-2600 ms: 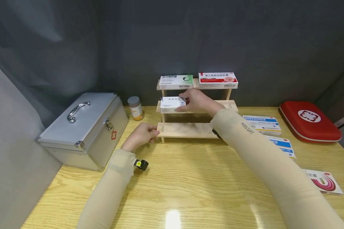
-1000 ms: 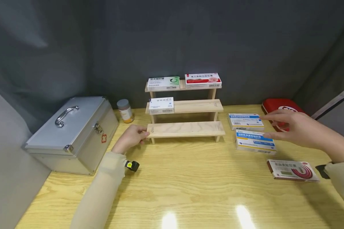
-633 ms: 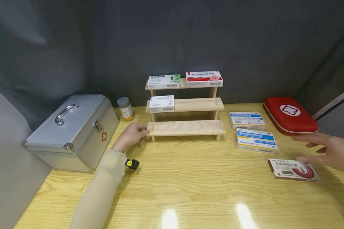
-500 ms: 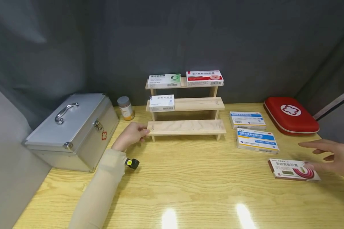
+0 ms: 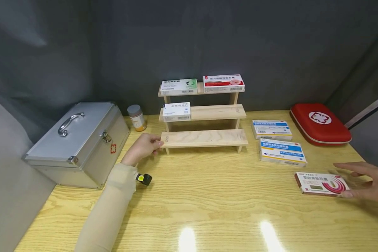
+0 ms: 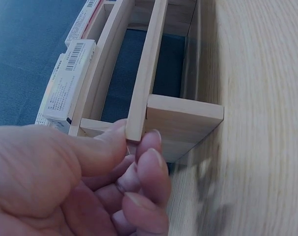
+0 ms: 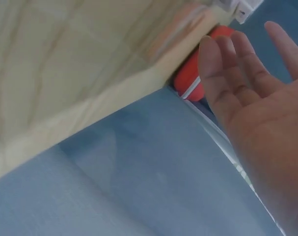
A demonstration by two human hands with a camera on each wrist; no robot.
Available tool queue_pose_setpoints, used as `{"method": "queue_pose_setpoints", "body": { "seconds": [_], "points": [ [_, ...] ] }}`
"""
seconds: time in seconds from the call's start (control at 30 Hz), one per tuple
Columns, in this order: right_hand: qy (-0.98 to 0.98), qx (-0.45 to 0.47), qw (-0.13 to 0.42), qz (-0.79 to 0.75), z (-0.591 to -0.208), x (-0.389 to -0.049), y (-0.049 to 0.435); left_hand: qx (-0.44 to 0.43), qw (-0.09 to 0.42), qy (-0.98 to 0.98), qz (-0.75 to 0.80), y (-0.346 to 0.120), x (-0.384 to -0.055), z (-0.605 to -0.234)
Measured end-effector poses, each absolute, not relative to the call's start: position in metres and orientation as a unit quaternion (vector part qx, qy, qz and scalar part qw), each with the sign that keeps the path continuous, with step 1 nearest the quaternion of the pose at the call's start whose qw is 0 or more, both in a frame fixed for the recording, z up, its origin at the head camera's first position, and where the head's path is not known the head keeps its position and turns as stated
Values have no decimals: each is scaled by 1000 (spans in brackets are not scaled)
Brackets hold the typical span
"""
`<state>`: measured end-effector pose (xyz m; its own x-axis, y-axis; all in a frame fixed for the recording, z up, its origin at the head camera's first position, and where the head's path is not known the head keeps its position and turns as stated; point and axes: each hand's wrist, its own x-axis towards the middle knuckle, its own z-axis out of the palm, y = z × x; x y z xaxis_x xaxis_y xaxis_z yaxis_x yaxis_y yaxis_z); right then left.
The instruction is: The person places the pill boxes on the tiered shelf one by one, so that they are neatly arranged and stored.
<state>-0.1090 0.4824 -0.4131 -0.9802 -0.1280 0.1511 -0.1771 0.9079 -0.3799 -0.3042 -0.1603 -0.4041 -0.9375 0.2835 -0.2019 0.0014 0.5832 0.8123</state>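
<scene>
A three-tier wooden display stand [image 5: 204,138] stands in the middle of the table. My left hand [image 5: 143,147] pinches the left end of its lowest board; in the left wrist view, thumb and index finger [image 6: 149,142] meet at the board's end. At the right, my right hand [image 5: 370,182] is spread beside a white and magenta medicine box [image 5: 316,183], thumb right at its lower right corner. In the right wrist view the right hand [image 7: 257,93] has its fingers extended. A white medicine box [image 5: 177,111] lies on the middle tier. Green [image 5: 179,87] and red [image 5: 223,83] medicine boxes lie on top.
Two blue and white medicine boxes, the rear one [image 5: 272,129] and the front one [image 5: 282,152], lie right of the stand. Behind them is a red first-aid case [image 5: 321,123]. A silver metal case [image 5: 75,143] and a grey-capped bottle [image 5: 137,118] stand on the left.
My right hand has let go of the white box on the middle tier and moved right, down to the magenta box. My left hand keeps its hold on the stand.
</scene>
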Motion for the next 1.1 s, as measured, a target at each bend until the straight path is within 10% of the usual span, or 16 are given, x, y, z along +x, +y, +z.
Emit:
{"method": "queue_pose_setpoints", "body": {
  "seconds": [0.73,1.1],
  "points": [
    [-983,43,-80,158,-415,-114,474,90,149,876,449,-160,-303,-404],
    [-984,58,-61,154,-419,-114,473,92,151,879,443,-160,-304,-405]
  ]
}}
